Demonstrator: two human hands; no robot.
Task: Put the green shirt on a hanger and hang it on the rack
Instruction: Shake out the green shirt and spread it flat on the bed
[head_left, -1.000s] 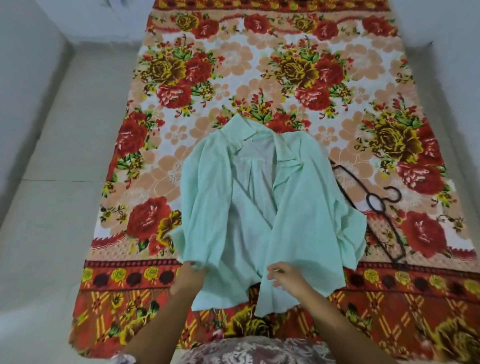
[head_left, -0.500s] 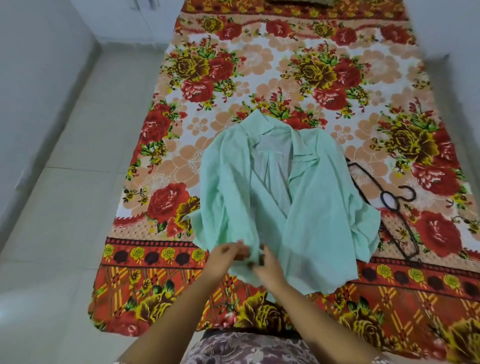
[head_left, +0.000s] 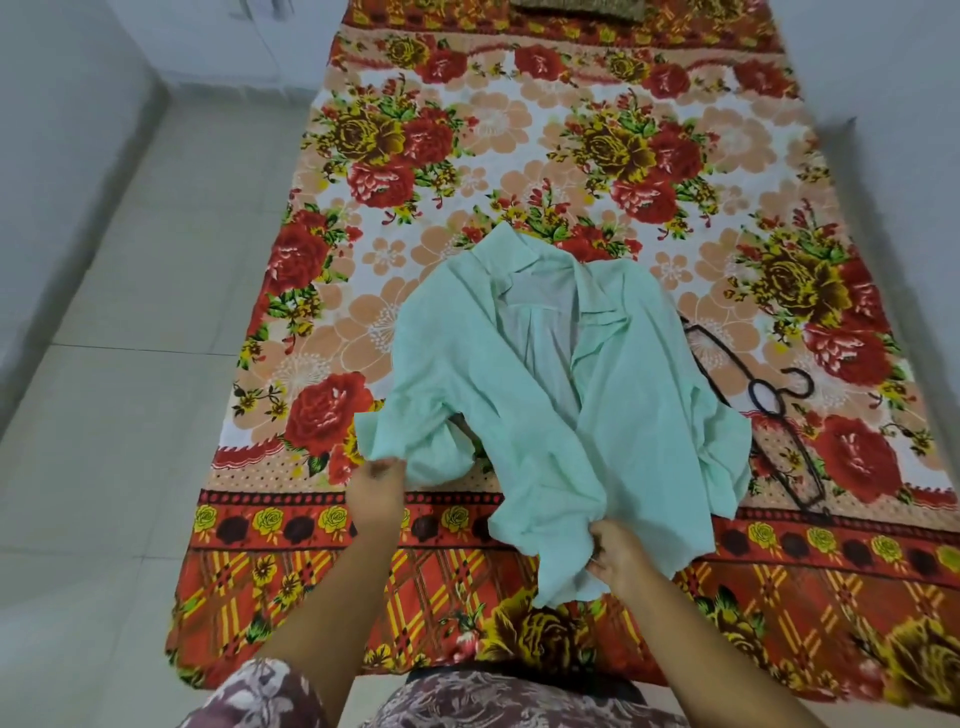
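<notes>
- The green shirt lies front-open on the floral bed.
- The left hand has its fingers pinching the sleeve edge.
- The right hand has its fingers clamped on the bunched hem.
- 1 black hanger lies just beside the shirt.

The green shirt lies open on the floral bedsheet. The left hand holds its bunched left edge, and the right hand pinches the hem. A black hanger lies just beside it.
</notes>
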